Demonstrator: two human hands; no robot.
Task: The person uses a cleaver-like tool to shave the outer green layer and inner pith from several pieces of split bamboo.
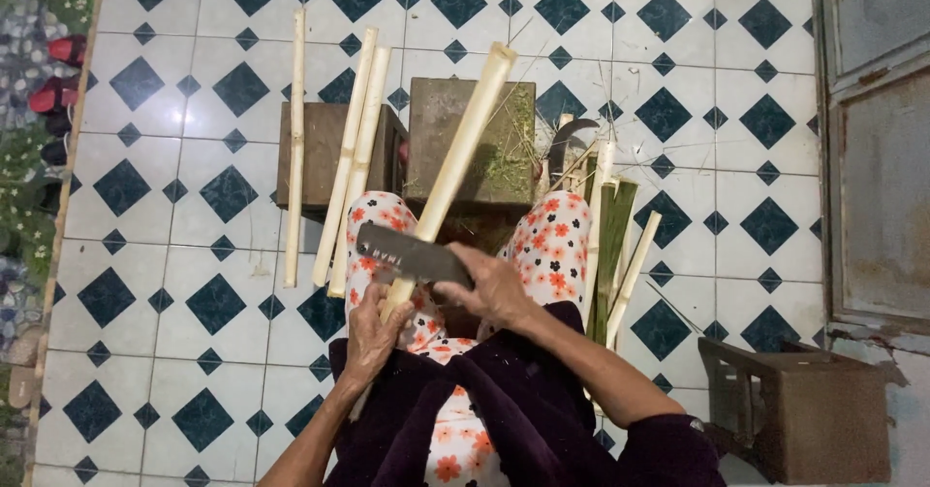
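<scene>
Person is wearing a dark purple velvety top, sleeves (620, 390) pushed up behind the hands, and white orange-flowered trousers (557, 240).

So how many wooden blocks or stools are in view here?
3: a small brown block ahead left, a larger block under the bamboo piece, and a stool at lower right. Others may be hidden.

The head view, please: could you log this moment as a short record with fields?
left hand: grips the lower end of a bamboo stick
right hand: holds a cleaver across the stick
stick: tilted, upper end over a wooden block
beside the left knee: more sticks on the tiled floor
beside the right knee: green strips, a sickle
</scene>
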